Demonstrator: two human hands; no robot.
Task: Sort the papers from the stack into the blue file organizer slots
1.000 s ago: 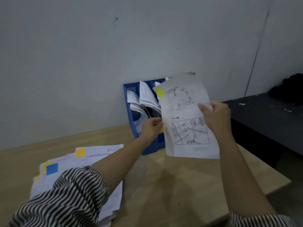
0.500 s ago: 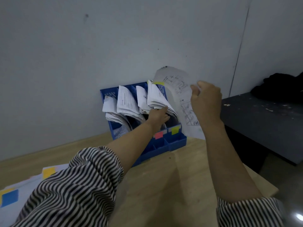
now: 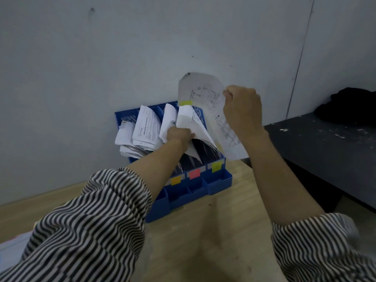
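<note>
Holding a printed sheet up by its right edge, the right hand has its fingers curled and pinching the paper, which carries a yellow-green tab on its left edge and hangs bent over the rightmost slot of the blue file organizer. The organizer stands on the wooden counter against the pale wall. The left hand reaches into it, fingers curled around the filed papers in that right slot and drawing them toward the left to open a gap. Three colour tabs mark the slots along the front: an orange tab, a pink tab and a yellow-green slot tab, the last of which looks to match the sheet in hand. From where I stand the lower end of the sheet seems to hang at, or just outside, the organizer's right wall, so it could slide down the outside rather than into the slot. The paper is limp and already curled at the top; pushed down from one edge alone, it may buckle or catch on the pages inside and crumple. If the left hand lets go too soon, the bundle would probably spring back and close the gap. The other slots hold flopping sheets that lean forward and could be knocked. A dark bench sits to the right with black cloth on it.
</note>
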